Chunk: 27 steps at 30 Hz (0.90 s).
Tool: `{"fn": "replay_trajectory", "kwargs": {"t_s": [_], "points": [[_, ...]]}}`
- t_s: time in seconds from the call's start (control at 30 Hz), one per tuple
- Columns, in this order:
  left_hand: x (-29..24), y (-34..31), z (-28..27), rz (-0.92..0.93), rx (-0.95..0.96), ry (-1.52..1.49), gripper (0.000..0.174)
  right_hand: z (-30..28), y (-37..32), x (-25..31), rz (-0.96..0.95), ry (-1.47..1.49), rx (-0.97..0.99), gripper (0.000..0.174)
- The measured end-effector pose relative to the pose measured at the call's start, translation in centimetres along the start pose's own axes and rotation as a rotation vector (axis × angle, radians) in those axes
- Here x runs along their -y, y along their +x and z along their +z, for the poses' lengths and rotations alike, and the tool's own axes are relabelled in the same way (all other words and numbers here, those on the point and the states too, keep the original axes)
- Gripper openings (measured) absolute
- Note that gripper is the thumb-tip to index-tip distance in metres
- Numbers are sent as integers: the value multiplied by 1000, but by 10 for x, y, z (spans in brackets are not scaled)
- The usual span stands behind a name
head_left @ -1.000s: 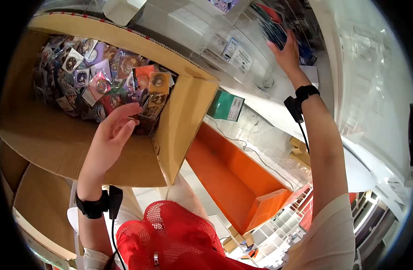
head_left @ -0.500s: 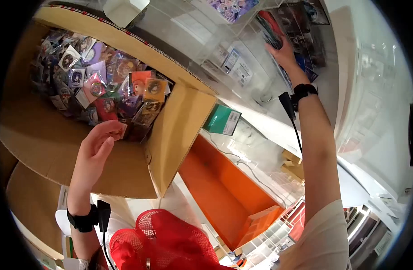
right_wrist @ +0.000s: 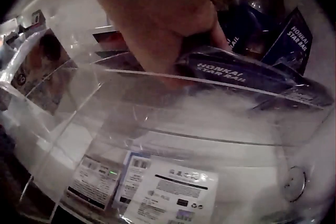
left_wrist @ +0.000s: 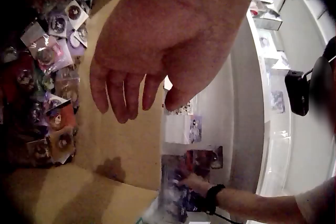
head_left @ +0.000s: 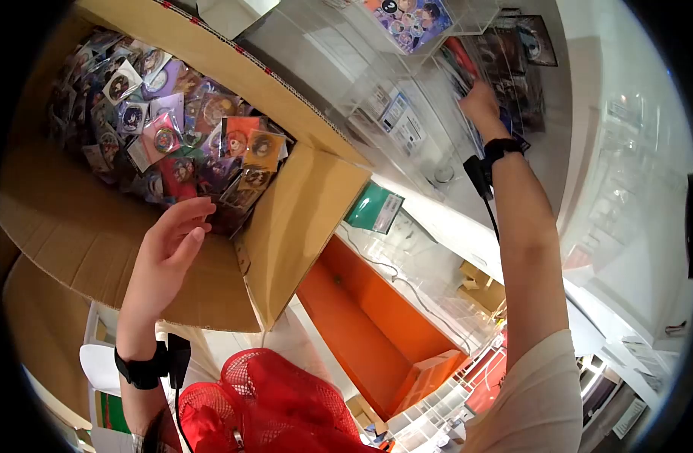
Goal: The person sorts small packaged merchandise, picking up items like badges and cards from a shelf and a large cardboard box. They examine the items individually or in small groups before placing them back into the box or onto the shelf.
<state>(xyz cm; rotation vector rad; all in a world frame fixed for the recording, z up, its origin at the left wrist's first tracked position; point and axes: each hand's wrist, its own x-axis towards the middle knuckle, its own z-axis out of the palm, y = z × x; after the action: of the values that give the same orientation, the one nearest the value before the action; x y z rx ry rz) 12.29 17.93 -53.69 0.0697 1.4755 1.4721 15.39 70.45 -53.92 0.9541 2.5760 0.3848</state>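
Two hands, two places: your left hand [head_left: 169, 253] hangs with loose, empty fingers over the near wall of the cardboard box [head_left: 301, 219] full of wrapped badges [head_left: 172, 143]. Your right hand [head_left: 482, 106] is up inside the clear display bin [right_wrist: 210, 124], fingers curled round a blue packet [right_wrist: 236, 74] standing in it.

We see matt brown board in the cardboard box [head_left: 301, 219], rough at its cut edges. The badge packets [head_left: 165, 128] inside sit in clear glossy plastic film that catches the light. The display bin [right_wrist: 157, 108] is smooth transparent acrylic bearing white paper labels [right_wrist: 168, 184]; the dark blue pack [right_wrist: 236, 73] in it has a shiny wrap. The mesh cloth [head_left: 286, 400] is red, open-woven.
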Motion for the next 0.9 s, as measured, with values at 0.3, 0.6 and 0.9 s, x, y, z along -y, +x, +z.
{"fn": "replay_trajectory", "kwargs": {"t_s": [0.3, 0.6, 0.9], "points": [[-6, -13, -27, -34, 11, 50, 29, 3, -40, -7, -33, -218, -370, 63], [-4, -14, -30, -34, -11, 80, 31, -15, -17, -20, 75, 85, -280, 75], [-10, -7, -8, 16, 21, 26, 30, 12, -39, -23, 334, 249, -435, 67]]}}
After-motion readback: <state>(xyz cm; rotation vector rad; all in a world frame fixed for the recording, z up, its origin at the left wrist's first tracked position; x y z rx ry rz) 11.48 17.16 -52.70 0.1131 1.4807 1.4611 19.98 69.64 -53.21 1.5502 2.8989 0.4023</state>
